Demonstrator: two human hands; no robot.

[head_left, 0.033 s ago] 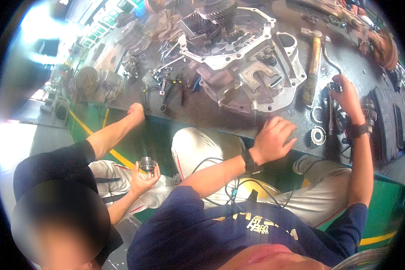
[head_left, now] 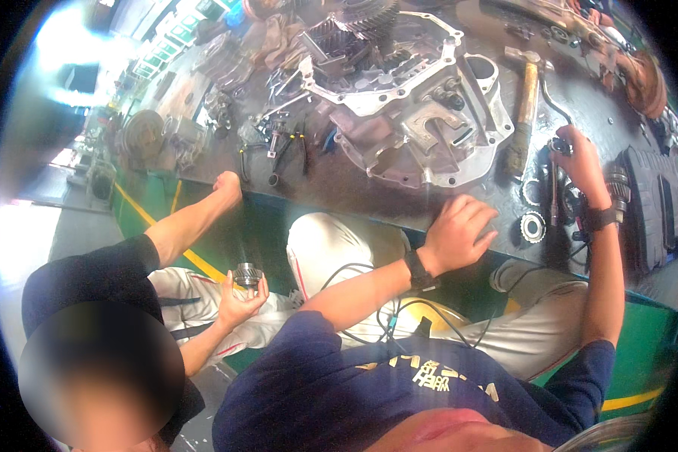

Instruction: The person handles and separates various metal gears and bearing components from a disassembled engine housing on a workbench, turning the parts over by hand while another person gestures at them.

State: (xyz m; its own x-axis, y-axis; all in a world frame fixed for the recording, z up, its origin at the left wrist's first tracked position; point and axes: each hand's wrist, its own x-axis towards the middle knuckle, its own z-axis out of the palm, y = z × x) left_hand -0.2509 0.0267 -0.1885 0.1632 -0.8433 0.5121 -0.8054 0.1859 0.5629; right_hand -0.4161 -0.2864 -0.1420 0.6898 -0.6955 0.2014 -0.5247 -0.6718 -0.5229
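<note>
My left hand (head_left: 461, 237) hangs loosely over the near edge of the workbench, its fingers slightly bent and apart, with nothing in them. To the right, my right hand (head_left: 578, 164) has its fingers closed on a small rounded metal part (head_left: 557, 144); the fingers partly hide it. Just below it lies a thin metal rod (head_left: 554, 202). A toothed ring (head_left: 532, 227) lies near the bench edge between my hands. Beyond my left hand stands a large gearbox housing (head_left: 422, 128), open at the top, with gears (head_left: 350, 34) at its far side.
A hammer (head_left: 526, 113) lies right of the housing. A black case (head_left: 646, 207) and a geared shaft (head_left: 619, 188) are at the far right. On the left, a co-worker's hand holds a gear (head_left: 246, 276). A puller-like tool (head_left: 276, 147) lies left of the housing.
</note>
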